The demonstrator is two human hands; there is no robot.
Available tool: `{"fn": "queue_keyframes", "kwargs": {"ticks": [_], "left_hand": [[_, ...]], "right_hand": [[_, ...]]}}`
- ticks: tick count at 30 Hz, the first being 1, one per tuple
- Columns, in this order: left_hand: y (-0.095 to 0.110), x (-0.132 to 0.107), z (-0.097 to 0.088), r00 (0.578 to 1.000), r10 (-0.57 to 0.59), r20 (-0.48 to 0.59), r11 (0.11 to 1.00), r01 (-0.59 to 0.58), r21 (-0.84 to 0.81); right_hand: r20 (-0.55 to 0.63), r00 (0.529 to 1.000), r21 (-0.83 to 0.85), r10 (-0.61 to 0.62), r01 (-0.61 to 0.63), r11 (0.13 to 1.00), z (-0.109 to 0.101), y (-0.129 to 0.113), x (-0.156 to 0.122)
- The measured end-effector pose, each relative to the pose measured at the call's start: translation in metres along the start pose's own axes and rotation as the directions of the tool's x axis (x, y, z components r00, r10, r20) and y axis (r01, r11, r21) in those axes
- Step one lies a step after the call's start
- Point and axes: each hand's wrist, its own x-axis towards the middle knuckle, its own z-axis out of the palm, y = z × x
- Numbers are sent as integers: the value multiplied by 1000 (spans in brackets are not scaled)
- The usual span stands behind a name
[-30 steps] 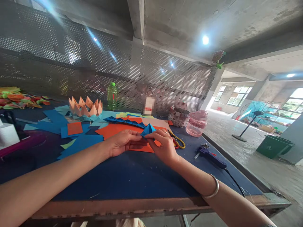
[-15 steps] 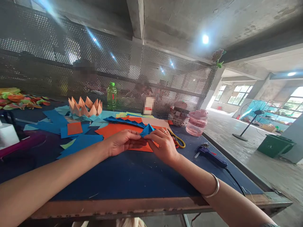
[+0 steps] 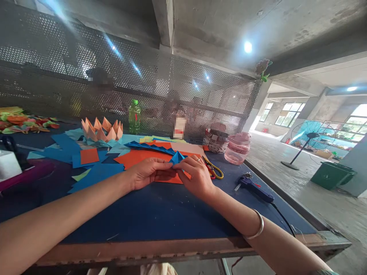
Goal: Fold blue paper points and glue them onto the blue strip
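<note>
Between my two hands is a small piece of folded blue paper (image 3: 177,157), its pointed tip facing up. My left hand (image 3: 147,172) pinches its left side between thumb and fingers. On the right side, the fingers of my right hand (image 3: 197,175) are closed on the same piece, hiding part of it. Just beyond lies a strip of folded blue paper points (image 3: 149,146), resting on orange paper sheets (image 3: 133,157). A pair of scissors with yellow handles (image 3: 215,171) sits beside my right hand, partly covered by it.
A glue gun (image 3: 255,188) with a cord lies to the right. Behind stand an orange folded-paper crown (image 3: 101,130), a green bottle (image 3: 134,116), a patterned basket (image 3: 215,142) and a pink jug (image 3: 237,149). Blue sheets (image 3: 99,175) spread left. Mesh panel (image 3: 137,84) lines the back.
Both hands keep their grip on the folded blue paper, with hardly any movement. The whole view has shifted very slightly.
</note>
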Motion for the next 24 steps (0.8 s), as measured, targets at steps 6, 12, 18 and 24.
{"fn": "queue_keyframes", "kwargs": {"ticks": [6,12,18,24], "left_hand": [[-3,2,-1,1000,18,-3,1000,-18,7],[-4,2,1,999,52,-13,998,-52,25],[-6,3,-1,997,72,-28,997,-71,39],[-4,2,2,974,170,-150,978,-148,147]], "right_hand": [[-30,1000,16,5,-5,1000,2,0,-2],[-81,996,47,33,-29,998,0,-3,0],[-101,993,79,55,-47,996,-2,-7,-1],[-166,852,423,496,-393,817,4,-2,2]]}}
